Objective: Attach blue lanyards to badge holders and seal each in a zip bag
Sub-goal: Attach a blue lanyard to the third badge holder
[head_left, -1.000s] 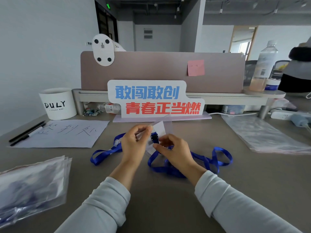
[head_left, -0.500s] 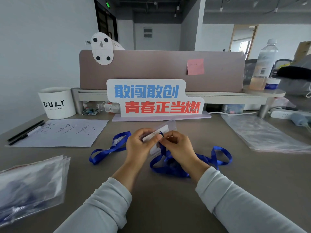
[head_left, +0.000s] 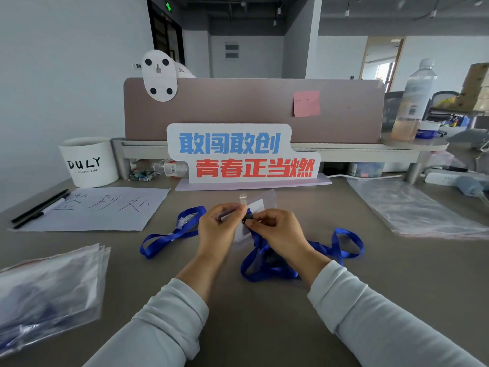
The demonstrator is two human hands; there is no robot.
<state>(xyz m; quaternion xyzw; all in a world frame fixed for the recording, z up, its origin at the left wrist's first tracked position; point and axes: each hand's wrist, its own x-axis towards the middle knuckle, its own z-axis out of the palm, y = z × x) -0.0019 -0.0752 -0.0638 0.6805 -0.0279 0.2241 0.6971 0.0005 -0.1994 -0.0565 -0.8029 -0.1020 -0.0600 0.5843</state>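
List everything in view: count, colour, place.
badge holder: one, clear, between the hands
held lanyard: one, blue, trailing under right hand
spare lanyard: one, blue, left of hands
empty bags: stack, clear, right
filled bags: stack, clear, front left
paper: one, white, left
pens: two, black, far left
cup: one, white, back left
sign: one, white, back centre
sticky note: one, pink, on divider
bottle: one, clear, back right
left hand: grip on badge holder
right hand: grip on lanyard clip

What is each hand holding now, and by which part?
The left hand pinches the clear badge holder near its top edge; the right hand pinches the blue lanyard by its black clip.
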